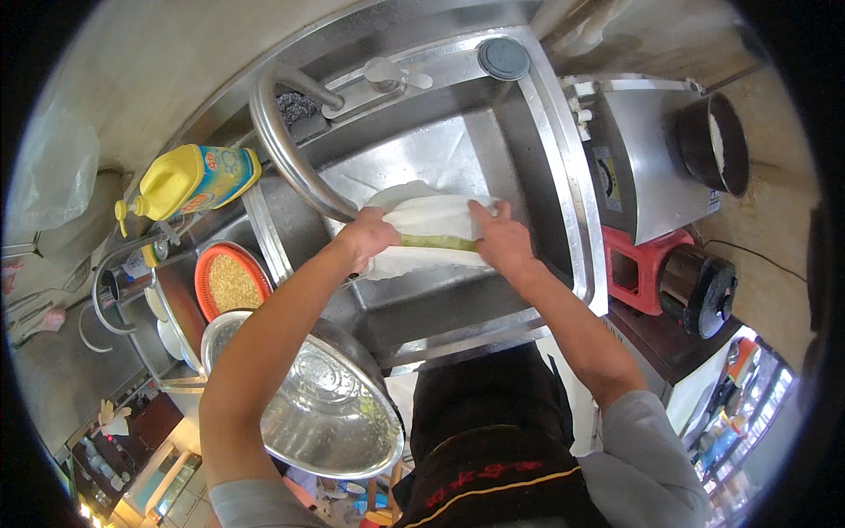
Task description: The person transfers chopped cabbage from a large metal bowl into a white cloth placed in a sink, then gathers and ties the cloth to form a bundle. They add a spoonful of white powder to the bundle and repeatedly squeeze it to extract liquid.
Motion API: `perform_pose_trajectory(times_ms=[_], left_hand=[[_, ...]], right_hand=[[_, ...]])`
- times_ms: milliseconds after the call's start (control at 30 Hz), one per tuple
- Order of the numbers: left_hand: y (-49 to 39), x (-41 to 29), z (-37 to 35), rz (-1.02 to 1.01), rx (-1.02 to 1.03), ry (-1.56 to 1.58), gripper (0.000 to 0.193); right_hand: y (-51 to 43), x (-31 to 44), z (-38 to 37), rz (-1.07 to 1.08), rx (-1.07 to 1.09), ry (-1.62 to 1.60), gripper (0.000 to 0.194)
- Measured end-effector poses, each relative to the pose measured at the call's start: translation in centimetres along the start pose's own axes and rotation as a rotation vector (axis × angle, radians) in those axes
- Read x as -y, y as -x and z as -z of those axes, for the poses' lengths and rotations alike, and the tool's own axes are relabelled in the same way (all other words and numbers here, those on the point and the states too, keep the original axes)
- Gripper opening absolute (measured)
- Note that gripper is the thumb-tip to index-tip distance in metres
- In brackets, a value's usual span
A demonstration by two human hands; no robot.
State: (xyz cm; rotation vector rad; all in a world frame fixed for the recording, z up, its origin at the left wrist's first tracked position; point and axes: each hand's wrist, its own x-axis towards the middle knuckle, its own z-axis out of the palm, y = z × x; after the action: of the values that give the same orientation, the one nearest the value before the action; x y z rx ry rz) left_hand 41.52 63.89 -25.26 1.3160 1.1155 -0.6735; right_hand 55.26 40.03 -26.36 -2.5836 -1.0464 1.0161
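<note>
A damp-looking white cloth (436,214) is stretched between my two hands over the steel sink basin (422,148). My left hand (371,239) grips its left end, close to the end of the curved faucet spout (290,158). At the opposite end, my right hand (502,239) pinches the fabric between thumb and fingers. A yellow-green strip (439,243) runs along the cloth between the hands; I cannot tell whether it is a fold, a stain or something inside. Lower folds of fabric hang beneath it. Parts of both hands' fingers are hidden by the cloth.
A large steel bowl (330,402) with green residue tilts at the sink's lower left. Beside it an orange colander (232,280) holds pale grains. A yellow detergent bottle (191,181) lies at left. Right of the sink stand a steel machine (653,152) and a red stool (637,270).
</note>
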Motion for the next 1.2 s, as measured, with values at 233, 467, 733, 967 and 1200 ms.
perform_pose_trajectory(times_ms=[233,467,733,967,1200], left_hand=[[8.4,-2.7,2.0,-0.062,0.084,-0.305,0.056],[14.7,-4.1,5.5,-0.231,0.114,-0.543,0.064],[5.5,-0.4,4.4,-0.579,-0.001,-0.439,0.066],[0.6,-1.5,5.8,-1.076,0.034,-0.620,0.033],[1.9,-1.9,2.1,-0.419,0.106,-0.985,0.048]], right_hand=[[3.7,1.1,2.4,-0.014,-0.071,-0.499,0.020],[7.1,6.3,9.6,0.115,-0.272,-0.848,0.017],[-0.6,3.0,3.5,0.025,-0.299,-0.335,0.021],[-1.6,-0.3,2.0,0.429,-0.316,-0.272,0.017],[-1.0,-0.6,3.3,0.459,0.204,0.306,0.033]])
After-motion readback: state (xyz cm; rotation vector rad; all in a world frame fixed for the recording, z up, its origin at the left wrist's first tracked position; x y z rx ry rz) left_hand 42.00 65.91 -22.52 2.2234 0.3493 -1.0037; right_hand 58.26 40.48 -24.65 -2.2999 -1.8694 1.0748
